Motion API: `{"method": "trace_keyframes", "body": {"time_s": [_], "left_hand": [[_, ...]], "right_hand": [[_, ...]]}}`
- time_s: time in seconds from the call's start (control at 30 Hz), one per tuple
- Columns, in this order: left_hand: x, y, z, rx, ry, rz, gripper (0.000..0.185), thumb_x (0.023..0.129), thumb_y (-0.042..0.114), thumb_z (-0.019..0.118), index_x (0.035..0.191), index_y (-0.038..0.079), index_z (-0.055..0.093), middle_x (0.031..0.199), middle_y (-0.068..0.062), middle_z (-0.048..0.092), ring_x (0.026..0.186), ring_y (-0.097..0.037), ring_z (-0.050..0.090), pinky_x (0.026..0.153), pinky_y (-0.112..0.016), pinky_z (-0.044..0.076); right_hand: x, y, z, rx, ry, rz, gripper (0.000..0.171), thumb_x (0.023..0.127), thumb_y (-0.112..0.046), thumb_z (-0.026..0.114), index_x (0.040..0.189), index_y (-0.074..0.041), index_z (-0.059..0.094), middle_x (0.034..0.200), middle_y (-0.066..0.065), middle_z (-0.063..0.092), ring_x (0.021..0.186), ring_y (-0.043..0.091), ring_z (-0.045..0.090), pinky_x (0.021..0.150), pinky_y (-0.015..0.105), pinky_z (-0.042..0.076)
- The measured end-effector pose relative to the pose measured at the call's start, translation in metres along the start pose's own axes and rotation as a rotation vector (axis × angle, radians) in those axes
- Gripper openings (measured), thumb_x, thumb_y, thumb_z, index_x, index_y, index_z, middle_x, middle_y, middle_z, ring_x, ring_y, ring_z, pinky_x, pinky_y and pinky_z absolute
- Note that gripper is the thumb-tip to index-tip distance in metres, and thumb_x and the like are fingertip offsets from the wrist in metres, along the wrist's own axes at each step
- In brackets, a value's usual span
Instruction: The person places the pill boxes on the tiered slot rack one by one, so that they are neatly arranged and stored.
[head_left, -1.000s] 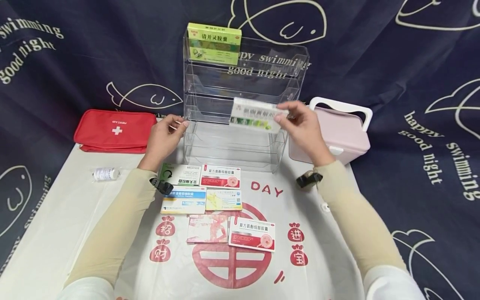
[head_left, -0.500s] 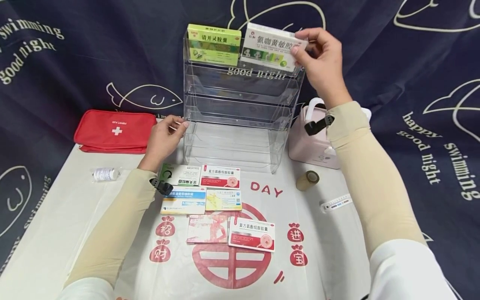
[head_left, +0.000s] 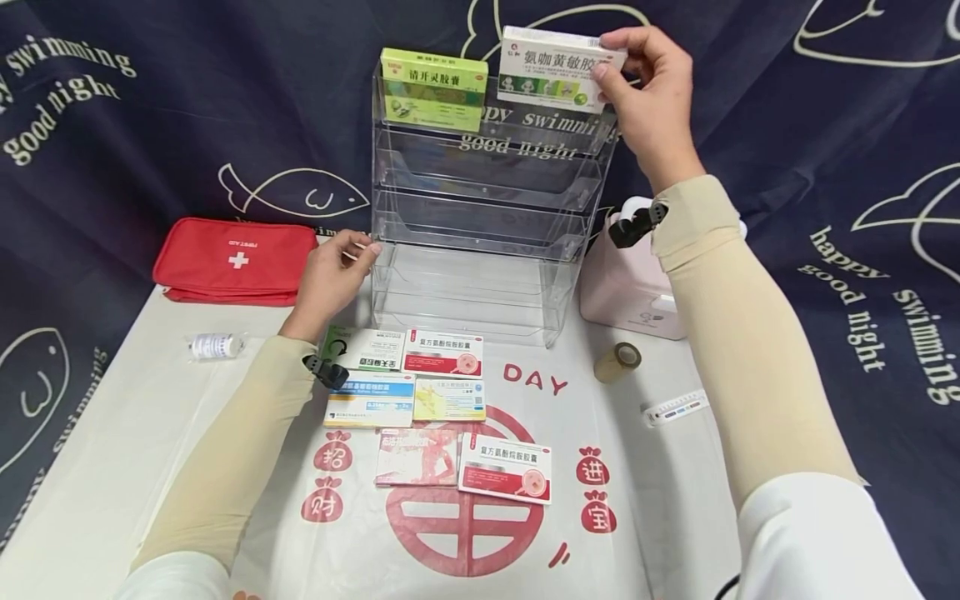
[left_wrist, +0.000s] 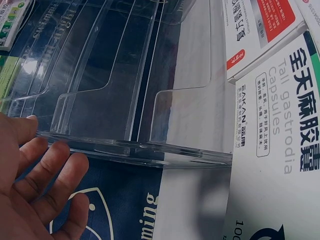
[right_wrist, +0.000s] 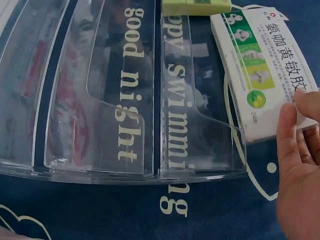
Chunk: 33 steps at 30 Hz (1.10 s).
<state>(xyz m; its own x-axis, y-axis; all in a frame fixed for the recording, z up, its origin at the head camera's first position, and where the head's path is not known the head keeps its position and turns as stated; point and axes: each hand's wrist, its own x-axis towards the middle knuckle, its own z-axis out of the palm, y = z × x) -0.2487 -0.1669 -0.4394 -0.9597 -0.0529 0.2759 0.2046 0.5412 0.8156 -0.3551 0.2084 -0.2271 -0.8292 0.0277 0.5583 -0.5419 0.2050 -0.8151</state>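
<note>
My right hand (head_left: 660,100) pinches a white medicine box (head_left: 555,68) with a green picture strip by its right end, thumb in front. It is held above the top tier of the clear acrylic display rack (head_left: 480,221), right of a yellow-green medicine box (head_left: 435,87) in that tier. In the right wrist view the white box (right_wrist: 265,75) is tilted and looks apart from the tier's front lip. My left hand (head_left: 333,275) is at the rack's left side; in the left wrist view its relaxed fingers (left_wrist: 55,170) are by the clear side wall, thumb tip at the edge.
Several medicine boxes lie in front of the rack, among them a red-and-white one (head_left: 506,468) and a blue-and-white one (head_left: 369,402). A red first-aid pouch (head_left: 236,262) and small bottle (head_left: 216,346) lie left. A pink case (head_left: 630,292), tape roll (head_left: 617,362) and white ruler-like strip (head_left: 675,408) stand right.
My right hand has carried the white box up from before the middle tiers to the top tier, then raised it slightly higher. The left hand has stayed at the rack's side.
</note>
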Motion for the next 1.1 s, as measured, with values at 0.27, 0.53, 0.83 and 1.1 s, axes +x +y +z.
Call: {"method": "trace_keyframes", "body": {"time_s": [0.27, 0.53, 0.83, 1.1], "left_hand": [[-0.001, 0.001, 0.000, -0.001, 0.006, 0.003, 0.030, 0.100, 0.031, 0.067, 0.112, 0.004, 0.069, 0.094, -0.012, 0.069, 0.079, -0.024, 0.064, 0.075, -0.031, 0.047], [-0.001, 0.001, 0.000, 0.008, 0.004, 0.003, 0.028, 0.100, 0.030, 0.067, 0.111, 0.005, 0.069, 0.091, -0.012, 0.067, 0.079, -0.024, 0.063, 0.073, -0.031, 0.046], [0.000, 0.004, -0.001, -0.004, 0.020, 0.017, 0.026, 0.099, 0.028, 0.069, 0.112, 0.005, 0.069, 0.093, -0.011, 0.068, 0.075, -0.022, 0.062, 0.069, -0.028, 0.045], [-0.001, 0.010, -0.003, -0.036, 0.029, 0.006, 0.024, 0.098, 0.022, 0.071, 0.113, 0.005, 0.067, 0.092, -0.010, 0.069, 0.072, -0.028, 0.069, 0.063, -0.023, 0.045]], "right_hand": [[-0.009, -0.006, 0.003, -0.096, -0.006, 0.076, 0.022, 0.092, 0.006, 0.070, 0.107, -0.009, 0.075, 0.098, 0.007, 0.068, 0.087, 0.016, 0.061, 0.074, 0.026, 0.050], [-0.015, -0.005, 0.005, -0.285, -0.011, 0.085, 0.021, 0.094, 0.002, 0.069, 0.110, -0.011, 0.075, 0.104, 0.006, 0.069, 0.096, 0.014, 0.063, 0.082, 0.025, 0.046], [-0.006, 0.022, -0.006, -0.407, -0.002, 0.108, 0.021, 0.094, -0.008, 0.073, 0.112, -0.018, 0.076, 0.116, 0.000, 0.067, 0.102, 0.009, 0.061, 0.084, 0.023, 0.045], [-0.013, 0.010, -0.002, -0.332, 0.004, 0.125, 0.021, 0.092, -0.001, 0.073, 0.108, -0.013, 0.078, 0.116, 0.002, 0.067, 0.098, 0.010, 0.061, 0.085, 0.024, 0.045]]}}
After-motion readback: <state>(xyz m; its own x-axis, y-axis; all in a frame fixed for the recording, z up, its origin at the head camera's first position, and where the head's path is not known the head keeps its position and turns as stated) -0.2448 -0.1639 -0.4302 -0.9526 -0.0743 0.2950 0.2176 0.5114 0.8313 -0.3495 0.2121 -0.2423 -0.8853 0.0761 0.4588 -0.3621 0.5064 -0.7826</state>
